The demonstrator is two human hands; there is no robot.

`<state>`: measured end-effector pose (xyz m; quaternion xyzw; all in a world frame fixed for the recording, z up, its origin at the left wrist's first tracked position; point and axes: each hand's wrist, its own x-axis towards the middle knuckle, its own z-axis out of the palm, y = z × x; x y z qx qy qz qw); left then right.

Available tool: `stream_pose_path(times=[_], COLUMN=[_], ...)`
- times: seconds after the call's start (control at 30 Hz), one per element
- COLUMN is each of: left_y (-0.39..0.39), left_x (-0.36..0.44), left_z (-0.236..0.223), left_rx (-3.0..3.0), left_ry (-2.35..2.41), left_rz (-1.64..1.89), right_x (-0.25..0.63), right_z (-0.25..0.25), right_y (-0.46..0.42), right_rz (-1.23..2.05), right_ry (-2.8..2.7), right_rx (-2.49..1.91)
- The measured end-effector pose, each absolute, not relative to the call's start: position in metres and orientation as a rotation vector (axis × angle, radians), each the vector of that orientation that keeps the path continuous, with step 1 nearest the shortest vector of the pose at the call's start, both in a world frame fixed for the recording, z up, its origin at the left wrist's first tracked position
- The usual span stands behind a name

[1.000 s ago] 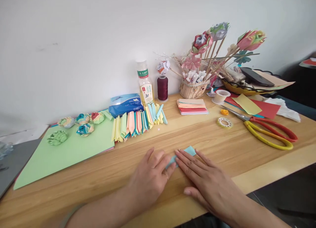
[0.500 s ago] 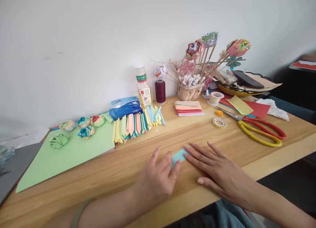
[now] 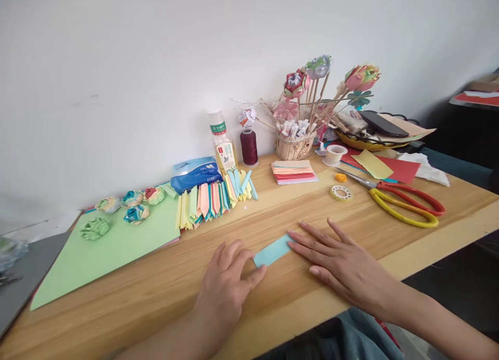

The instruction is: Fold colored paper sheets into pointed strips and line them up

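A narrow light-blue strip of paper (image 3: 272, 251) lies flat on the wooden table, slanting between my two hands. My right hand (image 3: 325, 256) rests palm down with its fingers spread, and its fingertips press on the strip's right end. At the other end is my left hand (image 3: 230, 277), thumb and fingers apart and curved. Its thumb tip touches the near left corner of the strip. Further back stands a row of folded paper pieces (image 3: 214, 198) in yellow, green, pink and blue.
Long scissors (image 3: 405, 201) with red and yellow handles lie at right, beside a tape roll (image 3: 341, 193). A stack of coloured paper (image 3: 294, 172) sits behind. Folded paper flowers (image 3: 95, 228) rest on a green sheet (image 3: 105, 269) at left. A bottle (image 3: 224, 146) stands by the wall.
My left hand has slid left off the strip, so more of the paper shows. The right hand has shifted slightly right and its fingers have spread. The camera view has turned somewhat.
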<state>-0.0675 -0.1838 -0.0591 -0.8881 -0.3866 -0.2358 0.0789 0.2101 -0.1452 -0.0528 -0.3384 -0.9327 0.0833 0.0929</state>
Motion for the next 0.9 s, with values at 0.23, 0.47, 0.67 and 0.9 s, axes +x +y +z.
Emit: stream_pose_path(times=[0.23, 0.47, 0.67, 0.9], left_y=[-0.187, -0.162, -0.128, -0.087], left_x=[-0.078, -0.066, -0.046, -0.023], left_z=[-0.062, -0.042, -0.023, -0.028], left_rx=[-2.711, -2.924, -2.945, -2.938], left_ry=[-1.183, -1.178, -1.193, -1.022], left_rz=[-0.729, -0.787, -0.762, -0.355], right_x=[0.242, 0.228, 0.194, 0.204], right_z=[-0.060, -0.054, -0.049, -0.058], right_y=[-0.132, -0.130, -0.114, -0.092], right_rz=[-0.048, -0.075, 0.331, 0.394], right_ry=[-2.665, -2.541, -2.355, -2.207], right_rx=[-1.150, -1.333, -1.174, -1.182])
